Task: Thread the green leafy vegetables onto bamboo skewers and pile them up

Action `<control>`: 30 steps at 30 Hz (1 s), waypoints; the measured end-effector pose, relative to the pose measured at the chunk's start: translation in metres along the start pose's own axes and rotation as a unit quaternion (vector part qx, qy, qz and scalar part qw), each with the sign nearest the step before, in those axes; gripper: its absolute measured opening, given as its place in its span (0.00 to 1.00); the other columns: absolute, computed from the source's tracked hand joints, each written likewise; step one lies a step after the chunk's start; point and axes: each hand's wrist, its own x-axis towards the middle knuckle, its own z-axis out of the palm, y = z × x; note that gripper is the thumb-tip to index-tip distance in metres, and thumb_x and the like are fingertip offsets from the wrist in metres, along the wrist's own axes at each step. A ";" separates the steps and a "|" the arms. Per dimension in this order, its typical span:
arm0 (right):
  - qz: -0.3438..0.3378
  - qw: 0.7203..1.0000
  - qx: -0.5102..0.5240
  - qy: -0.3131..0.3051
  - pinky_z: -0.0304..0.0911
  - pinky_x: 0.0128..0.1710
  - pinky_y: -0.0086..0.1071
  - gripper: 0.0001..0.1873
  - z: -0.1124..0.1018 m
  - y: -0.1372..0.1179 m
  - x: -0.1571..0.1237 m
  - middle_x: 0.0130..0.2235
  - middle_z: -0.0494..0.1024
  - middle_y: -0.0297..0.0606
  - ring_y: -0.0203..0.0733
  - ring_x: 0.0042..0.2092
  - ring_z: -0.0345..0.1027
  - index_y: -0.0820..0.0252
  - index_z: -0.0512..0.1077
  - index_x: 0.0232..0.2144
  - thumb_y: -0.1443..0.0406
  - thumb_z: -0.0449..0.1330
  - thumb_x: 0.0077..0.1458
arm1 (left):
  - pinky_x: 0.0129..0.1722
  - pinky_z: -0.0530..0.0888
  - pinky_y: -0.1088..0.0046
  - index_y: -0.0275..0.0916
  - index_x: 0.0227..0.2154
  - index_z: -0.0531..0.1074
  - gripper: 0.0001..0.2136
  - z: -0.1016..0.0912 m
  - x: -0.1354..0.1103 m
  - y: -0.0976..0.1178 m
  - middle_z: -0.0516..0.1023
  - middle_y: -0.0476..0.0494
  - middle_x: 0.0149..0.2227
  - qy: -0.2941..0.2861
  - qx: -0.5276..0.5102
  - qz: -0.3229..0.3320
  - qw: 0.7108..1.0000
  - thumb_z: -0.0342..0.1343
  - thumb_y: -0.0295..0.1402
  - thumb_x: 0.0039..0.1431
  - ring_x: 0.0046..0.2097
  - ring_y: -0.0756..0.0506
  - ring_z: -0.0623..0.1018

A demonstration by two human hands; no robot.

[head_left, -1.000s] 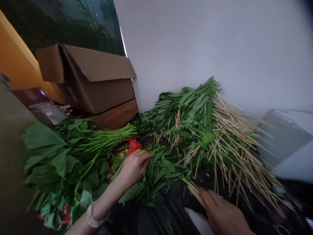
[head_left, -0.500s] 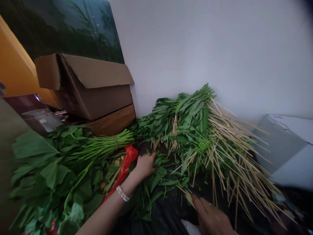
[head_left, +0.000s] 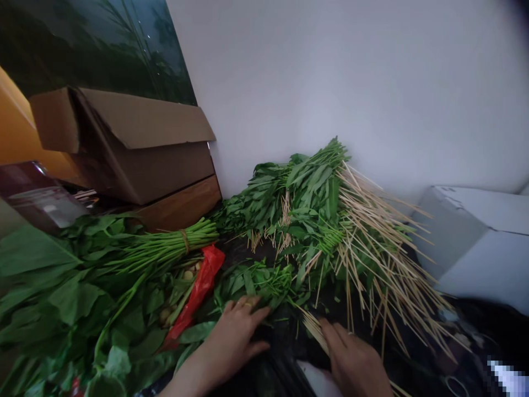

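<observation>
My left hand is open, fingers spread. Its fingertips rest at the near edge of a loose heap of green leafy stems on the black plastic sheet. To the right, my right hand is closed round a small bundle of thin wooden sticks, whose ends poke out ahead of the fingers and behind the palm. Beyond both hands lies a big pile of leafy greens. Many more thin wooden sticks are fanned out on its right side.
On the left are large-leaved greens tied in a bunch, beside a red plastic bag. An open cardboard box stands behind them. A white box sits at the right, and a pale wall rises at the back.
My left hand has drawn back toward me from among the loose greens, its fingers spreading. The heap now shows ahead of it. My right hand still holds the sticks. The view has shifted slightly right.
</observation>
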 end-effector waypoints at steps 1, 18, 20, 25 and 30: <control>0.004 1.000 0.005 0.003 0.57 0.24 0.28 0.20 -0.001 0.000 0.001 0.26 0.74 0.36 0.34 0.21 0.67 0.64 0.64 0.43 0.66 0.34 0.66 | 0.53 0.66 0.53 0.51 0.54 0.67 0.27 -0.002 -0.009 -0.001 0.71 0.41 0.56 0.012 -0.017 0.010 1.000 0.63 0.40 0.49 0.58 0.35 0.68; 0.012 0.999 0.034 -0.032 0.56 0.25 0.28 0.16 0.012 0.002 -0.011 0.29 0.75 0.36 0.34 0.23 0.68 0.63 0.64 0.46 0.72 0.45 0.56 | 0.48 0.69 0.65 0.45 0.48 0.73 0.17 -0.041 0.070 -0.009 0.77 0.43 0.48 0.110 -0.004 -0.071 0.991 0.56 0.30 0.54 0.49 0.41 0.74; 0.032 0.998 0.034 -0.035 0.56 0.25 0.28 0.18 0.015 0.000 -0.014 0.30 0.75 0.36 0.35 0.23 0.67 0.61 0.64 0.47 0.74 0.44 0.56 | 0.50 0.67 0.63 0.45 0.52 0.69 0.26 -0.029 0.073 -0.015 0.74 0.41 0.51 0.063 -0.002 -0.057 0.996 0.61 0.32 0.47 0.53 0.39 0.71; 0.057 0.996 0.052 -0.033 0.55 0.27 0.29 0.16 0.018 -0.004 -0.016 0.29 0.74 0.36 0.35 0.24 0.67 0.60 0.65 0.45 0.71 0.42 0.60 | 0.48 0.69 0.66 0.40 0.42 0.70 0.11 -0.018 0.083 -0.034 0.77 0.42 0.44 0.044 -0.044 -0.036 0.997 0.54 0.31 0.55 0.49 0.41 0.74; 0.045 0.997 0.047 -0.035 0.56 0.28 0.28 0.18 0.017 -0.003 -0.015 0.30 0.75 0.37 0.34 0.25 0.68 0.60 0.64 0.47 0.74 0.42 0.58 | 0.45 0.70 0.68 0.40 0.48 0.63 0.11 -0.056 0.084 -0.045 0.76 0.41 0.45 0.198 -0.083 -0.028 0.976 0.46 0.33 0.64 0.46 0.43 0.76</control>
